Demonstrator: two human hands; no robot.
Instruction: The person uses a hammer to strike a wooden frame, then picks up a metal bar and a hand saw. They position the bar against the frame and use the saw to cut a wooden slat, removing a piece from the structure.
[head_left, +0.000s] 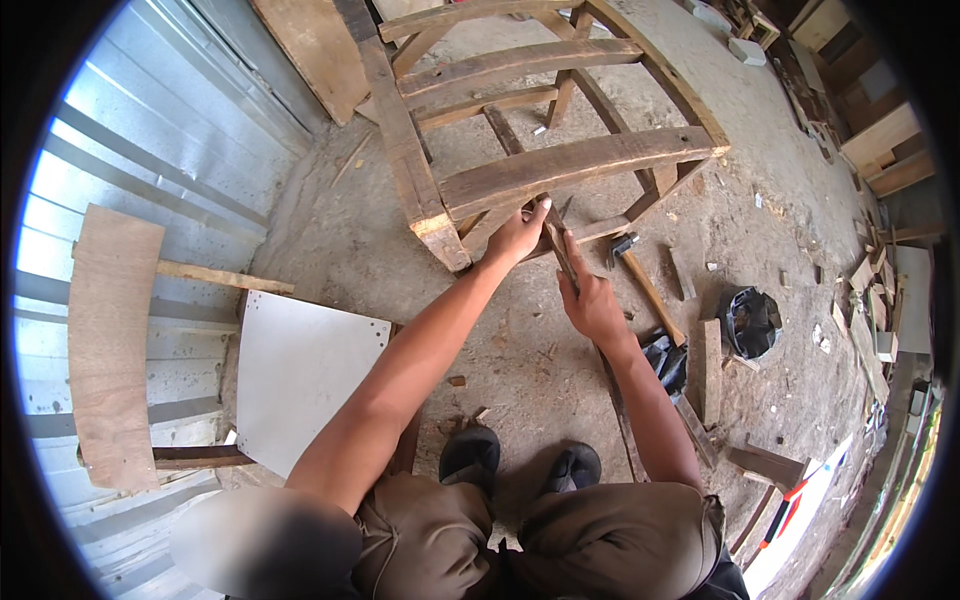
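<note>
A rough wooden frame [560,165] of weathered rails lies on the dirt floor in front of me. My left hand [516,236] presses against the underside of its nearest thick rail, thumb up on the wood. My right hand [592,300] grips a narrow wooden slat [557,240] that stands slanted between both hands, its top end at the rail. A hammer [640,275] with a wooden handle lies on the floor just right of my right hand.
A white board [300,370] and a curved plywood piece [110,340] lean by the corrugated metal wall [170,150] on the left. A black bag [752,320], wood offcuts [710,370] and scraps litter the floor at right. My shoes [520,460] are below.
</note>
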